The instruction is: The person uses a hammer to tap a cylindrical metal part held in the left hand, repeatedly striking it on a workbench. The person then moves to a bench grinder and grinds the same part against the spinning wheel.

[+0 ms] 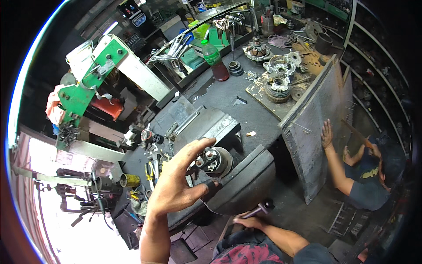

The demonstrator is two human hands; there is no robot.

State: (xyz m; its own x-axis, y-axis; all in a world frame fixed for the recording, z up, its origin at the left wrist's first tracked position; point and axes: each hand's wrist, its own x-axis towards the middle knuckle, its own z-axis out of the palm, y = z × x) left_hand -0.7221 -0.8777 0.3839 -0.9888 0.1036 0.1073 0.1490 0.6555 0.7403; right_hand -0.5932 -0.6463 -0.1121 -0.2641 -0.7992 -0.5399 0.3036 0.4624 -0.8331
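My left hand [178,182] is over a bench vise [248,176], its thumb and forefinger spread wide around a round metal part with copper-coloured studs [212,159]. Something black is wrapped round the thumb. The part sits by the vise jaws; whether the fingertips touch it I cannot tell. Its other fingers are mostly hidden. Lower down, below the vise's front jaw, my right hand [249,222] is closed round a metal bar with a thick round head [261,207]. Whether this bar is the vise's handle or a separate tool is unclear.
Across the dark workbench [259,119] stand a green-capped bottle of dark red liquid [214,60] and dismantled metal parts [279,72]. Tools, including yellow-handled pliers [150,171], lie left. At right, a co-worker [369,176] has a hand against a large upright board [312,127].
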